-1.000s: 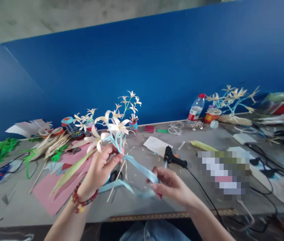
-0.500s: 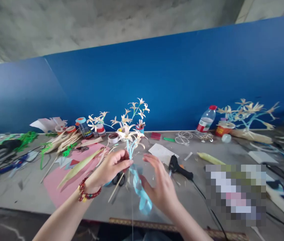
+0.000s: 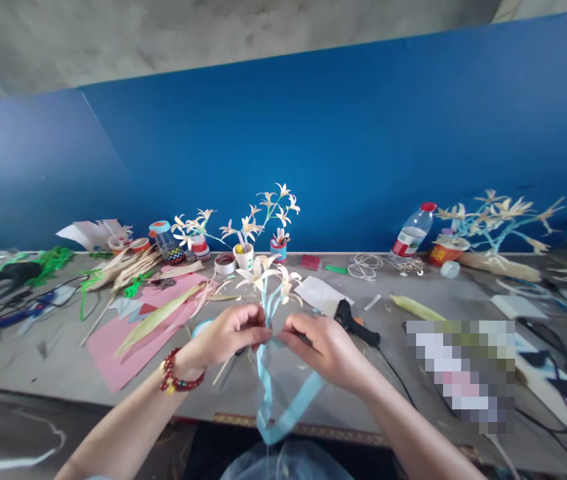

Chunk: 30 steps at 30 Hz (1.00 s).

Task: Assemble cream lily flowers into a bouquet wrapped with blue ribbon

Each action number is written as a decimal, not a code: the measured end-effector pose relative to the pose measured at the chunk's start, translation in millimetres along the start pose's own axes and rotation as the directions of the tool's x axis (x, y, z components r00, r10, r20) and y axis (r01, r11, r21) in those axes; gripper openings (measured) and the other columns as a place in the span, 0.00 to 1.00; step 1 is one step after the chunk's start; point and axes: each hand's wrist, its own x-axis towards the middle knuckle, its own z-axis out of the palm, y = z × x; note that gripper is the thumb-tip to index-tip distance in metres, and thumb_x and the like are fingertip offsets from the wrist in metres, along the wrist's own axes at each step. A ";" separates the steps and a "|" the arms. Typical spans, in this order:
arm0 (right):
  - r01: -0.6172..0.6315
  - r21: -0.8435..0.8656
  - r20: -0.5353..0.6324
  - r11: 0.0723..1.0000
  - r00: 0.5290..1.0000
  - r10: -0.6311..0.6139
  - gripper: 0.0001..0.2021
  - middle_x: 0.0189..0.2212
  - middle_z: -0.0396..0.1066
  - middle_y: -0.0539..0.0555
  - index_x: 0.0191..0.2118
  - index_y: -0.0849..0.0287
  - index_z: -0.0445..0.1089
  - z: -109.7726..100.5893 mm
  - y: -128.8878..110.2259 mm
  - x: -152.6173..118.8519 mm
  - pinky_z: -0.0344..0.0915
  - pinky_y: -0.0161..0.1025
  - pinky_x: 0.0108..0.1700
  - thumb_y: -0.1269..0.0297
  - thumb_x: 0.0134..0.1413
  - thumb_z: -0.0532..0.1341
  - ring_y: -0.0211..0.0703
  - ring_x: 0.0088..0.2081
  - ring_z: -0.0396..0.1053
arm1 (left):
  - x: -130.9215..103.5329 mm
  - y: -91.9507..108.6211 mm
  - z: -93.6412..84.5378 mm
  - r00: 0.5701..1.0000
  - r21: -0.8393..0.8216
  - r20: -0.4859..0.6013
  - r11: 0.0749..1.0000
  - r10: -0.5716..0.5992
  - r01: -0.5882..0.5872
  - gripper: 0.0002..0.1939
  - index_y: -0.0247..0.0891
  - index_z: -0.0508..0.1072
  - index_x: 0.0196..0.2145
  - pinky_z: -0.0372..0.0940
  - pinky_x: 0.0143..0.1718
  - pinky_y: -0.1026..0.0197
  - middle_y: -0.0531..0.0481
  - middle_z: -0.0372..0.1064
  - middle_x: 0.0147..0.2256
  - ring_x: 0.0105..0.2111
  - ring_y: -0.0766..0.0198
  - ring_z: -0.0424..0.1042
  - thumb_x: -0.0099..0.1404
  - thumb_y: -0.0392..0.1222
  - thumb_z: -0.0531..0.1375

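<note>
A small bunch of cream flowers (image 3: pixel 265 275) on light-blue stems stands upright between my hands. My left hand (image 3: pixel 236 330), with red beads at its wrist, is closed around the stems, thumb against fingers. Close to its right, my right hand (image 3: pixel 316 340) pinches light-blue ribbon (image 3: pixel 289 407) near the stems. The ribbon hangs below both hands in a loop toward the table's front edge.
On the grey table (image 3: pixel 163 373) lie pink paper (image 3: pixel 113 347), a husk, and a black glue gun (image 3: pixel 357 323) with its cord. Behind stand cups (image 3: pixel 243 256) with flowers, a bottle (image 3: pixel 413 230) and tape. A blurred-out object lies at the right.
My right hand, open beside the ribbon before, has closed on it near the stems. The hanging ribbon now spreads into a wider loop. The flowers sit slightly lower.
</note>
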 end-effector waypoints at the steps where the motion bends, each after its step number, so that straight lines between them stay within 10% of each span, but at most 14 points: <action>1: -0.029 0.071 0.056 0.997 0.998 0.025 0.15 0.20 0.68 0.47 0.28 0.56 0.66 -2.8 0.0 -0.8 0.55 0.33 0.27 0.59 0.68 0.56 0.37 0.22 0.64 | -0.1 -1.0 1.2 0.999 -0.052 0.039 0.999 -0.009 0.011 0.16 0.36 0.72 0.32 0.59 0.28 0.64 0.54 0.64 0.25 0.24 0.68 0.63 0.62 0.52 0.65; 7: -0.229 0.489 0.164 0.842 0.972 0.170 0.19 0.26 0.70 0.49 0.31 0.57 0.64 3.9 -1.5 -10.9 0.60 0.32 0.27 0.50 0.69 0.53 0.35 0.23 0.64 | -1.4 -5.3 8.4 0.996 -0.301 0.094 0.953 -0.002 0.031 0.16 0.35 0.75 0.31 0.61 0.26 0.65 0.52 0.67 0.26 0.24 0.69 0.63 0.57 0.51 0.70; 13: -0.192 0.508 0.063 0.840 0.980 0.187 0.14 0.26 0.68 0.47 0.35 0.57 0.70 9.2 -6.9 -14.4 0.58 0.32 0.28 0.53 0.53 0.69 0.36 0.27 0.61 | -3.8 -2.9 13.2 1.000 -0.285 0.019 0.959 -0.006 0.011 0.17 0.35 0.75 0.28 0.60 0.26 0.65 0.54 0.65 0.23 0.22 0.69 0.62 0.55 0.51 0.71; 24: -0.068 0.157 0.067 0.985 0.996 0.058 0.06 0.28 0.72 0.49 0.32 0.56 0.73 -10.7 -17.0 -17.8 0.60 0.35 0.34 0.66 0.62 0.62 0.39 0.30 0.67 | -8.6 -1.9 10.7 0.998 0.107 0.017 0.992 0.066 -0.068 0.11 0.36 0.74 0.30 0.61 0.27 0.65 0.52 0.68 0.25 0.25 0.66 0.65 0.62 0.47 0.66; 30: -0.189 0.388 0.103 0.902 0.981 0.162 0.11 0.24 0.64 0.47 0.30 0.57 0.66 -0.6 -18.8 -16.3 0.59 0.33 0.30 0.63 0.66 0.56 0.37 0.27 0.63 | -9.4 -0.3 10.6 0.994 0.007 0.053 0.996 0.091 -0.091 0.12 0.37 0.75 0.31 0.63 0.28 0.64 0.51 0.69 0.26 0.26 0.65 0.67 0.63 0.49 0.65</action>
